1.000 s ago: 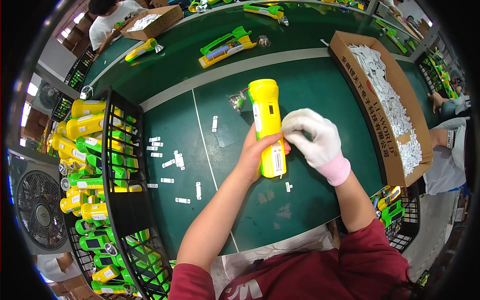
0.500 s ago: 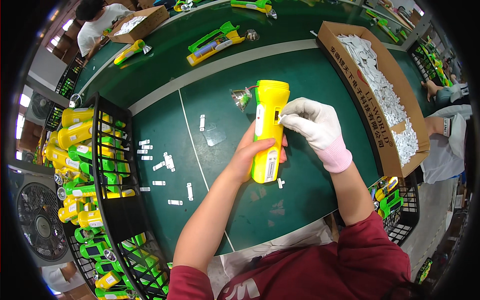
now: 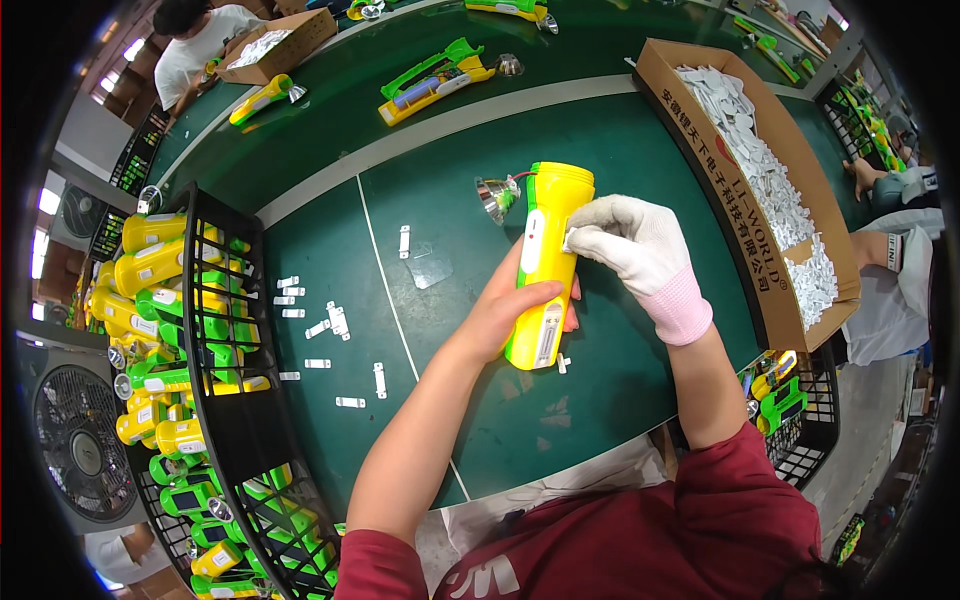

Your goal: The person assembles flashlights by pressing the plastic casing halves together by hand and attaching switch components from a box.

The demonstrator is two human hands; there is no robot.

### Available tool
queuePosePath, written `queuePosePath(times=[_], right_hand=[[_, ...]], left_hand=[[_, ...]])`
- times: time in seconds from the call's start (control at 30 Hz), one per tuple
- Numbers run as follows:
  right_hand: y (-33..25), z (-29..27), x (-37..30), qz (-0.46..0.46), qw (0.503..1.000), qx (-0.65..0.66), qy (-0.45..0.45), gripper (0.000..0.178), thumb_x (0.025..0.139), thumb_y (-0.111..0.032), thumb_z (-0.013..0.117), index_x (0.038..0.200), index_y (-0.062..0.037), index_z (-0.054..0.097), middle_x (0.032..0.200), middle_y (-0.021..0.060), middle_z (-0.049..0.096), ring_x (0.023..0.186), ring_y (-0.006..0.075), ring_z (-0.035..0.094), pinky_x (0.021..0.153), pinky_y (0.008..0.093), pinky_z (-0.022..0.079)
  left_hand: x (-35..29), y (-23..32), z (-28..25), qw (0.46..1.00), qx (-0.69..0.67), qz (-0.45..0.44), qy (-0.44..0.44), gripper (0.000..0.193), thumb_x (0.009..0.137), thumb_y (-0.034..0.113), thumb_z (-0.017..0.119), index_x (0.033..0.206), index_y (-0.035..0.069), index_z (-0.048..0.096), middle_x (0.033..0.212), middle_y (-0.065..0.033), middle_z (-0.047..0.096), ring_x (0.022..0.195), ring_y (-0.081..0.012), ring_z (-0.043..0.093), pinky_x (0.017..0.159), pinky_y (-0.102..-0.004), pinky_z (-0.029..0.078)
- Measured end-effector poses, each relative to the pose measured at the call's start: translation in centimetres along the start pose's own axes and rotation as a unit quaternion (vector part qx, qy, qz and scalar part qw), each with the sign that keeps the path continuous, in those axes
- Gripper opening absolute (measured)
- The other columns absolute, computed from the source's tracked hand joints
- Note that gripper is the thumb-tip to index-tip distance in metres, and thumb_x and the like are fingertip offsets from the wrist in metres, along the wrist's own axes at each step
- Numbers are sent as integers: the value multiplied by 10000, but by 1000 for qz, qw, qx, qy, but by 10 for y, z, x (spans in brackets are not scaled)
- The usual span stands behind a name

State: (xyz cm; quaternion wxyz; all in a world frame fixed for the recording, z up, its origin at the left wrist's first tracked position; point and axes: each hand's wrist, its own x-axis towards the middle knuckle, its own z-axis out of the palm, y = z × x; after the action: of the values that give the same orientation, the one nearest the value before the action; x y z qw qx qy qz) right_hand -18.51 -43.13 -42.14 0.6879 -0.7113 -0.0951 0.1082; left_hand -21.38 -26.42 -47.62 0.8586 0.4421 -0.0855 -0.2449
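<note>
Left hand (image 3: pixel 508 312): bare, centre of the frame, fingers wrapped around the lower half of a yellow flashlight (image 3: pixel 551 262), thumb across its front.
Right hand (image 3: pixel 632 243): white-gloved, right of centre, thumb and fingertips pinched close together on a small white piece (image 3: pixel 568 241), mostly hidden, against the flashlight's right side.
Flashlight: centre, tilted, head toward the top, held above the green table (image 3: pixel 520 430).
Reflector (image 3: pixel 497 199): hanging at the flashlight head's left, on a red wire.
White strips (image 3: pixel 379 380): scattered on the table, left of centre.
Crate (image 3: pixel 204 330): black, left, packed with yellow and green flashlights.
Carton (image 3: pixel 705 200): right, holding white pieces.
Belt (image 3: pixel 345 110): top, carrying an opened flashlight (image 3: pixel 437 88).
</note>
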Motion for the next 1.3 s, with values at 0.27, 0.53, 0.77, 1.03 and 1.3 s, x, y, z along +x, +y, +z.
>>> queuePosePath(times=[0.27,0.53,0.77,1.03,1.3], right_hand=[[-1,-3,1,-3,999,-26,-26,176,769,-75,613,885,56,629,833,92,641,769,122,603,711,229,478],[-1,6,-2,0,999,-9,33,169,771,-79,611,884,45,627,785,76,637,722,98,586,670,223,469],[8,8,1,-32,992,-107,58,227,753,-112,634,917,40,595,836,101,634,724,114,590,681,237,479],[7,17,-1,3,999,-23,34,561,784,-181,598,1251,15,356,1054,143,579,934,174,586,720,271,497],[14,22,3,-21,999,44,4,558,808,-139,559,1285,17,316,1134,148,536,997,169,542,848,272,443]], left_hand=[[0,1,1,1000,-6,-9,-10,599,779,135,563,1296,78,267,881,-130,540,658,-209,598,626,-317,503],[1,2,2,1000,-1,-5,-2,564,774,169,565,1259,72,293,896,-142,541,663,-222,603,615,-320,504],[-1,2,3,1000,13,-3,3,562,763,209,579,1237,71,312,910,-156,543,667,-235,611,595,-318,505],[0,1,-1,999,-19,-20,-22,588,776,163,563,1285,84,280,880,-133,540,652,-219,601,614,-320,507],[0,4,-1,1000,-20,-7,-11,493,730,187,564,1162,48,370,872,-143,548,662,-237,603,629,-341,511]])
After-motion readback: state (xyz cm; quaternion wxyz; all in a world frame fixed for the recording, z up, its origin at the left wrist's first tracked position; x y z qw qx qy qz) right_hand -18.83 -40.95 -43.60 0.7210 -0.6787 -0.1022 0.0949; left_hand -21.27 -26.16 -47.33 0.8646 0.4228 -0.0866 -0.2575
